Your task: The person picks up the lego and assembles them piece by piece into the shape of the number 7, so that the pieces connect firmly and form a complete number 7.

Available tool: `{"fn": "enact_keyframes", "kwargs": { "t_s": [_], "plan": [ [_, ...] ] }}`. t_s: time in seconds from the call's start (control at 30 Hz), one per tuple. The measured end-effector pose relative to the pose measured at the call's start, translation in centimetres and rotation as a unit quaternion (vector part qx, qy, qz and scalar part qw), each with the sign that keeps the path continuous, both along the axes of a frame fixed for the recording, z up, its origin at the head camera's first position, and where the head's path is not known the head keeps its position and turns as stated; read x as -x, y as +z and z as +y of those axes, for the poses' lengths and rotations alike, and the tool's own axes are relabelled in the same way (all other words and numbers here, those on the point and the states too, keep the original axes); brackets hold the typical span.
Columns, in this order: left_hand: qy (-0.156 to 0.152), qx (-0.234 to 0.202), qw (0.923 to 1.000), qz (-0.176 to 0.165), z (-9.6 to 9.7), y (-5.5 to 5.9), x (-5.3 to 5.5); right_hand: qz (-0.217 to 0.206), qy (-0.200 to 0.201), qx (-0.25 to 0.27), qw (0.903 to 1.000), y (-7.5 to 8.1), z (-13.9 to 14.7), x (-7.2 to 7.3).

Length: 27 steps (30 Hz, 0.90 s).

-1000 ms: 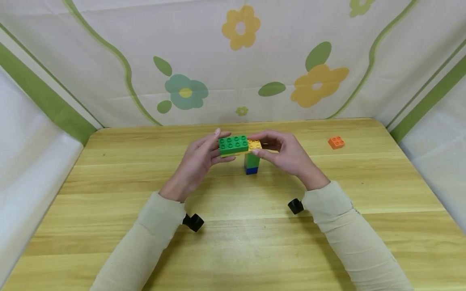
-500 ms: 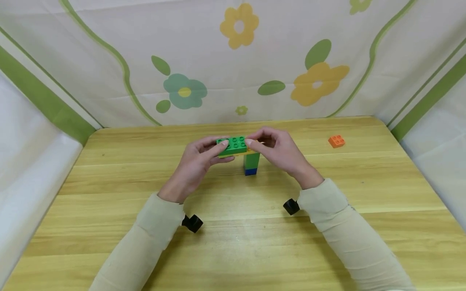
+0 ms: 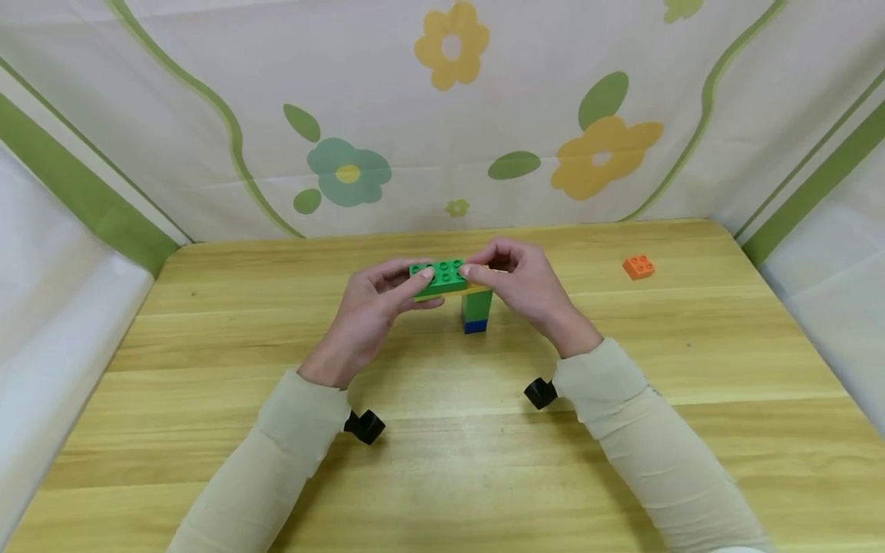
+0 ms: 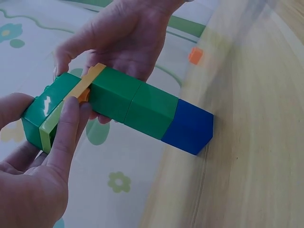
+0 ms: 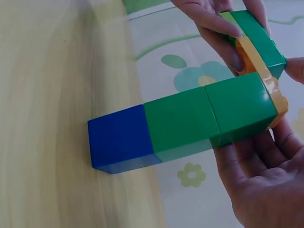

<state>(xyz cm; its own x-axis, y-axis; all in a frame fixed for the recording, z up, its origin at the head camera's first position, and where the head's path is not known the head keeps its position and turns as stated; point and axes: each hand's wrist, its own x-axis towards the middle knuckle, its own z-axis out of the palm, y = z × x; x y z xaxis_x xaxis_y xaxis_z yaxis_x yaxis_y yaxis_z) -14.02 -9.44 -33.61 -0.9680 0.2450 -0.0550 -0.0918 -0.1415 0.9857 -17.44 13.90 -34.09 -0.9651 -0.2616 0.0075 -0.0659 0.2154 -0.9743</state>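
Note:
A toy brick tower stands on the table: a blue brick (image 4: 190, 127) at the bottom, two green bricks (image 5: 183, 123) stacked over it, and a flat yellow-orange brick (image 5: 256, 54) across the top. A longer green brick (image 3: 442, 283) sits on this flat piece and juts out leftward, with a light green piece (image 4: 49, 127) under its outer end. My left hand (image 3: 365, 311) pinches that overhanging end, thumb on the studs and fingers below. My right hand (image 3: 528, 290) has its thumb against the long green brick's right end, while its fingers curl behind the tower's top.
A small orange brick (image 3: 639, 267) lies at the back right of the wooden table (image 3: 442, 476). Behind the table hangs a white curtain (image 3: 228, 46) with flower prints, and white cloth closes both sides. A black wrist camera (image 3: 541, 393) juts inward from the right cuff.
My left thumb has come down from its raised position onto the long green brick. My right thumb has shifted left, from the yellow-orange brick to the green one's end.

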Motion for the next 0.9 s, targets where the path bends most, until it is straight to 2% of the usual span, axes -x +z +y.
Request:
{"fn": "enact_keyframes", "kwargs": {
  "t_s": [0.13,0.33,0.53,0.6,0.77,0.9],
  "plan": [
    [0.001,0.006,1.0000,0.001,-0.1,-0.1,0.0,0.003,-0.001,0.011,0.9999,-0.3,-0.3,0.0],
    [0.009,0.063,0.9979,0.009,0.0,-0.2,-0.1,-0.007,0.007,0.008,0.9999,-0.5,0.0,-0.4],
    [0.015,0.087,0.9959,0.023,0.1,-0.1,-0.1,-0.010,0.041,0.000,0.9991,-1.0,1.5,-0.6],
    [0.014,0.090,0.9956,0.024,0.1,-0.2,-0.1,-0.016,0.041,-0.011,0.9990,-1.2,2.3,-0.7],
    [0.013,0.095,0.9950,0.028,0.1,-0.2,-0.2,-0.015,0.015,0.003,0.9998,-1.7,5.1,-0.5],
    [0.015,0.094,0.9952,0.026,-0.1,0.0,-0.2,-0.036,-0.054,0.016,0.9978,-1.9,7.8,-0.1]
  ]
}}
